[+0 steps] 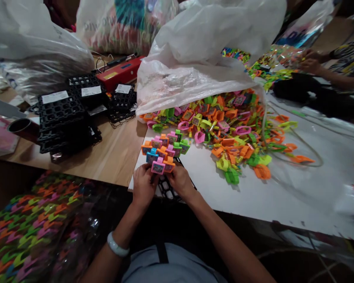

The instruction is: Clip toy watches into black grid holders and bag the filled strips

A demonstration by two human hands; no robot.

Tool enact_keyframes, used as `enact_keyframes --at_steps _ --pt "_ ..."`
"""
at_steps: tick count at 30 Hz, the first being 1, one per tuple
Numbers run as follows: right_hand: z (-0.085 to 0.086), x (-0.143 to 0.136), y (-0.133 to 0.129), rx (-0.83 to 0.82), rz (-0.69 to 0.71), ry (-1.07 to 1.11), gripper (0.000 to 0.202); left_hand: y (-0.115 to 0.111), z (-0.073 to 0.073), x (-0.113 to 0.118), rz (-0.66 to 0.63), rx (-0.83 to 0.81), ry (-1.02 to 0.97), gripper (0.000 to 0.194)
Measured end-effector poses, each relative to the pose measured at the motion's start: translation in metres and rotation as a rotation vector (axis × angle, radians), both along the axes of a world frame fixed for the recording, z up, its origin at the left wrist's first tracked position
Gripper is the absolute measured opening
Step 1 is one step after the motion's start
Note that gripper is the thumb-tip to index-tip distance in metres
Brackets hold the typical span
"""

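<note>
Several bright toy watches (158, 166) in pink, orange, blue and green stand in rows on a black grid tray (166, 188) at the table's front edge. My left hand (144, 182) is closed at the near left side of these rows, against the nearest pink watch. At their near right side, my right hand (180, 181) has its fingers closed by an orange watch, over the tray. The fingertips of both hands are partly hidden, so what they pinch is unclear. A large heap of loose watches (224, 118) spills from a white plastic bag (194, 78) beyond them.
Stacked black trays (60, 114) with labels stand on the wooden table (118, 153) at left, near a red box (119, 74) and a dark cup (23, 129). Filled trays (32, 232) lie low at left. Another person's hands (311, 62) are at upper right.
</note>
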State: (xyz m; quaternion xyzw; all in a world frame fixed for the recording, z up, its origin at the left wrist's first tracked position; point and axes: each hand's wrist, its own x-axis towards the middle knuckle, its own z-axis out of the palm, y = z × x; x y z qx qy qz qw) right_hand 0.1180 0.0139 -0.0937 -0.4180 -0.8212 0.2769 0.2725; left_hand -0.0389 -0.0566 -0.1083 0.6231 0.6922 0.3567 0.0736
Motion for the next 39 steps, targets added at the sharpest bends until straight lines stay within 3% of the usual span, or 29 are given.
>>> enact_keyframes --at_steps 8,10,12,14,17,19,21,23,27,29,32,36,39 --pt "0.004 -0.017 -0.005 0.004 -0.046 -0.035 0.020 0.005 0.002 -0.011 -0.070 -0.013 -0.041 0.026" --pt "0.010 -0.006 -0.006 0.011 -0.030 0.038 0.021 0.002 0.002 -0.012 -0.088 -0.009 -0.076 0.026" --pt "0.017 0.021 -0.005 0.069 -0.101 0.140 0.022 -0.004 0.006 -0.014 -0.107 -0.005 -0.130 0.024" --pt "0.023 0.062 -0.001 0.189 -0.326 0.173 0.022 -0.010 0.018 -0.016 -0.048 0.057 -0.154 0.021" --pt "0.022 0.120 0.008 0.329 -0.704 -0.020 0.026 -0.010 0.052 -0.015 0.119 0.268 -0.057 0.021" --pt "0.014 0.140 0.013 0.297 -0.778 -0.163 0.030 0.001 0.079 -0.009 0.098 0.364 0.052 0.027" --pt "0.005 0.141 0.016 0.254 -0.719 -0.204 0.032 0.019 0.101 0.000 -0.031 0.360 0.174 0.035" --pt "0.002 0.133 0.019 0.241 -0.603 -0.129 0.033 0.042 0.115 0.010 -0.167 0.275 0.286 0.043" --pt "0.014 0.126 0.032 0.227 -0.487 0.036 0.029 0.076 0.115 0.022 -0.346 0.052 0.416 0.053" --pt "0.026 0.125 0.041 0.224 -0.477 -0.031 0.026 0.082 0.112 0.023 -0.377 -0.013 0.449 0.052" --pt "0.039 0.116 0.053 0.200 -0.434 -0.318 0.020 0.081 0.113 0.022 -0.360 -0.057 0.493 0.049" --pt "0.044 0.094 0.060 0.147 -0.414 -0.693 0.012 0.076 0.122 0.023 -0.357 -0.132 0.575 0.049" --pt "0.041 0.092 0.060 0.108 -0.435 -0.534 0.008 0.076 0.126 0.023 -0.363 -0.189 0.595 0.049"
